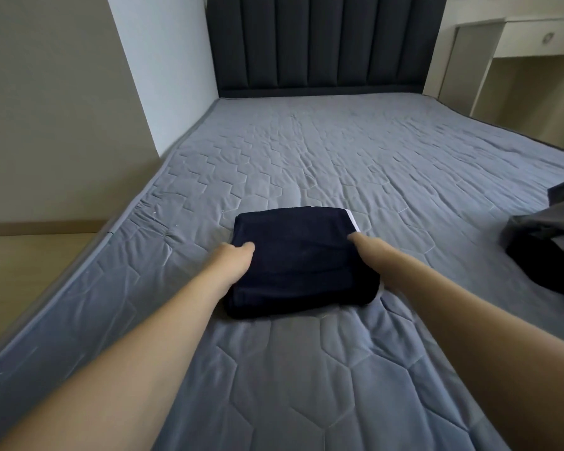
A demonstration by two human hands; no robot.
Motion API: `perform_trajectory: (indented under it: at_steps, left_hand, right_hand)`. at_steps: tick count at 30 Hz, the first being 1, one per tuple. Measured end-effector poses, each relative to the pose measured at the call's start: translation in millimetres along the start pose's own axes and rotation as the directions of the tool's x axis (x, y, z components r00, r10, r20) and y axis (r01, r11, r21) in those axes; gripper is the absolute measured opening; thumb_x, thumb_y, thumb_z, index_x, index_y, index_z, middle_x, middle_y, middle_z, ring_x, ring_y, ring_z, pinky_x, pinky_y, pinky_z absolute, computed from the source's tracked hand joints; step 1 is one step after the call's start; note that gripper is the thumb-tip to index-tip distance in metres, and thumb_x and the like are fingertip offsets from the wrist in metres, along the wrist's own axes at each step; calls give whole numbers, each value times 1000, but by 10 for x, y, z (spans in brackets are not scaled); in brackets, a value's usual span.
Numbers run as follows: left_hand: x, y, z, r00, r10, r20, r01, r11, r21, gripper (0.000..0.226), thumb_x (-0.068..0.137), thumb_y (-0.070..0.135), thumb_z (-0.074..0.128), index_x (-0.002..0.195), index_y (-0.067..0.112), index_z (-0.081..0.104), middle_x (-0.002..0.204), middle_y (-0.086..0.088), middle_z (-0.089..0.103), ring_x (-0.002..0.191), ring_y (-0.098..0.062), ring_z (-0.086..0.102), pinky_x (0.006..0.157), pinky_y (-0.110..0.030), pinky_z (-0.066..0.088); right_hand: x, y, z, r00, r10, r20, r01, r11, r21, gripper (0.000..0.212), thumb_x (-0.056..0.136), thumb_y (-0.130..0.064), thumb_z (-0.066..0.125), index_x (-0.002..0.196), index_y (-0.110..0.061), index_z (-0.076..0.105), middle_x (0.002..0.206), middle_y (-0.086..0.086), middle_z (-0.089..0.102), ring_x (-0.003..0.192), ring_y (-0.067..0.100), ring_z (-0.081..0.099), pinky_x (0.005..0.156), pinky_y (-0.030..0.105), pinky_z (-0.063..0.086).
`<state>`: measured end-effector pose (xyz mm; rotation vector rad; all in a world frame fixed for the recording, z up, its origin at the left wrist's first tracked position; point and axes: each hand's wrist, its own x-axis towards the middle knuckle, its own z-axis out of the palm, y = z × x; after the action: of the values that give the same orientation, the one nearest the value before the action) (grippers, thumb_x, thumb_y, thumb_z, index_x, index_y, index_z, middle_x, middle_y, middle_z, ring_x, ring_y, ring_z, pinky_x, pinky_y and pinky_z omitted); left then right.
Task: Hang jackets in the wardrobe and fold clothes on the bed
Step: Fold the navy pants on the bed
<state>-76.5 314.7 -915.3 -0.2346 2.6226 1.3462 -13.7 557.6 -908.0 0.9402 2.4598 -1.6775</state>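
A navy garment [302,258], folded into a thick rectangle with a white strip showing at its far right corner, lies on the grey quilted bed [306,157] in the middle of the view. My left hand [236,260] grips its left edge, thumb on top and fingers hidden beneath the cloth. My right hand [363,247] grips the right edge the same way, with only the thumb and the back of the hand showing. Both forearms reach forward from the bottom of the view.
A heap of dark, unfolded clothing [551,242] lies at the bed's right edge. A dark padded headboard [323,43] stands at the far end. A white desk with drawers [518,60] is at the back right, a wall [62,109] close on the left.
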Motion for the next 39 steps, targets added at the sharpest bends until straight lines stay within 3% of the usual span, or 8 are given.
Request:
perform_trajectory:
  at_steps: [2,6,13,17,21,25,32,39]
  left_hand:
    - [115,117,14,999,4,38,1,990,-138,35,90,36,53,109,7,58,113,-15,67,101,-33,65,95,-46,52]
    - [440,300,67,994,-62,91,87,948,-307,52,89,26,65,132,3,46,120,-13,63,103,-30,64,91,-42,53]
    - [1029,514,215,971,-162,175,208,935,-289,40,89,26,70,120,4,59,115,-11,67,104,-31,64,98,-46,49]
    - [1275,496,395,985,-152,75,166,959,-231,17,93,20,61,104,11,52,94,-6,60,86,-24,58,81,-35,48]
    - [1354,535,356,966,-235,111,258,917,-304,15,94,13,55,108,8,56,109,-12,65,103,-30,63,94,-44,52]
    - [1241,825,-18,958,-261,120,287,850,-442,23,87,4,54,110,4,57,108,-16,67,100,-33,66,89,-50,55]
    - [747,2459,-2477,988,-154,-15,123,839,-529,30,94,9,47,116,26,56,113,-4,60,104,-26,61,96,-44,52]
    - [-81,4222,-5826,945,-128,-302,-37,872,-488,13,93,15,52,95,11,63,95,-7,61,86,-24,57,94,-48,50]
  right_hand:
    - [141,-154,19,997,17,70,-17,1000,4,61,91,-50,51,135,-9,51,133,11,55,115,28,55,103,40,40]
    - [453,-407,59,983,61,171,-71,996,55,67,83,-53,66,135,-13,51,132,10,58,117,30,57,106,44,42]
    - [1085,-589,267,987,68,149,-72,997,24,70,74,-50,79,123,-7,56,114,13,64,98,34,64,92,48,51]
    - [1352,-632,405,997,22,78,-19,999,-46,77,78,-54,73,132,-7,46,117,11,58,98,32,60,87,45,51]
    - [1390,-787,396,977,117,180,-126,991,37,65,80,-47,75,125,-6,53,114,14,63,95,33,64,78,45,54]
    - [1167,-1276,358,960,127,249,-178,964,196,43,85,-31,74,117,-4,62,105,16,71,91,32,69,81,48,57]
    - [82,-3903,111,951,-116,288,28,956,291,22,89,-22,70,109,-19,61,98,8,69,82,23,69,65,36,59]
    - [-1618,-7361,60,790,-425,442,344,904,253,13,96,-27,59,102,-18,67,111,13,68,99,28,66,90,44,55]
